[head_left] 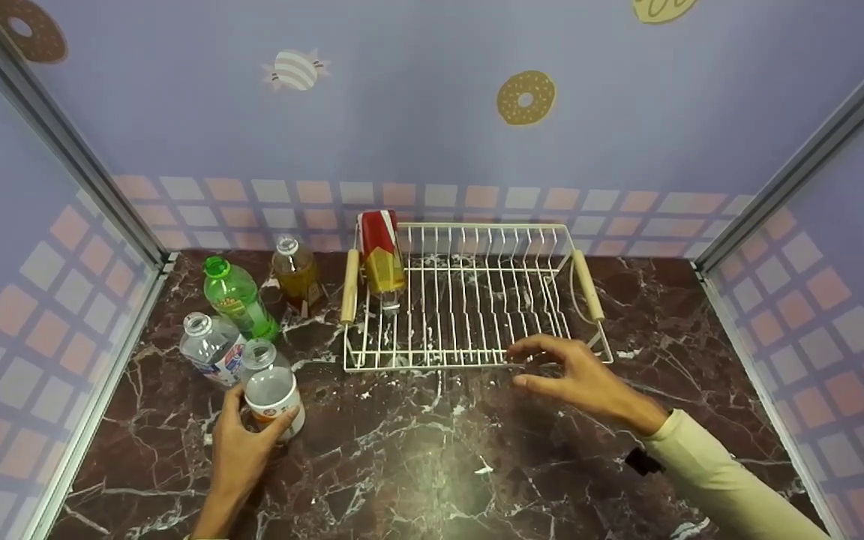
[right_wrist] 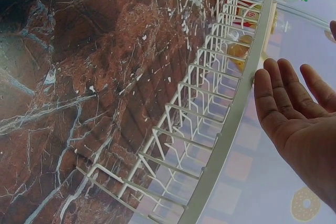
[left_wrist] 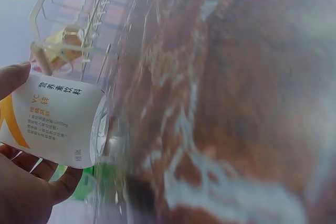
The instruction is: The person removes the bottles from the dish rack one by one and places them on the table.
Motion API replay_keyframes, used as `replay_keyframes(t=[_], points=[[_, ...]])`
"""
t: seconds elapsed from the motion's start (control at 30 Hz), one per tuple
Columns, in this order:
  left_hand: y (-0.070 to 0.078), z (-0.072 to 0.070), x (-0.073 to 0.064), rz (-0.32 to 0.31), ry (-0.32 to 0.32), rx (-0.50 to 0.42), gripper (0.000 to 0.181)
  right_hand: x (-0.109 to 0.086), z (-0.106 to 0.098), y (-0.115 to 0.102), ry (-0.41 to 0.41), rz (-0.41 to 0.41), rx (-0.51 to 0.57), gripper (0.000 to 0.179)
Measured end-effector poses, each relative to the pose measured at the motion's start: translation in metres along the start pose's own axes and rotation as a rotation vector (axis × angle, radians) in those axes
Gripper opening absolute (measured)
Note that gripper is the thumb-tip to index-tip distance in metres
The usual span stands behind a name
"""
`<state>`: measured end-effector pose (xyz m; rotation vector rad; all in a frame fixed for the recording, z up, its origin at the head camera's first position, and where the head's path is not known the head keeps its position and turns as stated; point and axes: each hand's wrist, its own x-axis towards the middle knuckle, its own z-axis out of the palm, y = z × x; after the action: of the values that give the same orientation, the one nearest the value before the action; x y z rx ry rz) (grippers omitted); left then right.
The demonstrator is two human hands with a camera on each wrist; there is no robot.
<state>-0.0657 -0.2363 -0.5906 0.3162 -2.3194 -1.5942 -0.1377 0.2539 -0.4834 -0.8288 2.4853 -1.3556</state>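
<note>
With fingers and thumb around its lower part, my left hand (head_left: 241, 446) grips a clear plastic bottle (head_left: 273, 390) that has a white and orange label and no cap. The left wrist view shows that white label (left_wrist: 52, 119) between thumb and fingers. Over the front edge of a white wire dish rack (head_left: 469, 360) hovers my right hand (head_left: 574, 379), fingers loosely bent and holding nothing. In the rack's left end a bottle with a red and yellow label (head_left: 382, 255) lies neck toward me.
Left of the rack stand a green bottle (head_left: 241, 300), a bottle of amber liquid (head_left: 298, 277) and a clear bottle with a blue label (head_left: 211, 349). The rack has wooden handles (head_left: 588, 285). Patterned walls (head_left: 432, 135) enclose the dark marbled counter (head_left: 417, 465).
</note>
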Motion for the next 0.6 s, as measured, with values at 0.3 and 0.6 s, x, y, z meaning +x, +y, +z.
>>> replay_keyframes(t=[0.3,0.6], points=[[-0.008,-0.015,-0.001,-0.024,0.06,-0.081,0.074,0.0,0.0,-0.001,-0.006,0.023,0.019,0.046],[-0.016,-0.03,-0.004,-0.067,0.111,0.068,0.077,0.002,0.0,-0.001,-0.001,0.014,0.022,0.045]])
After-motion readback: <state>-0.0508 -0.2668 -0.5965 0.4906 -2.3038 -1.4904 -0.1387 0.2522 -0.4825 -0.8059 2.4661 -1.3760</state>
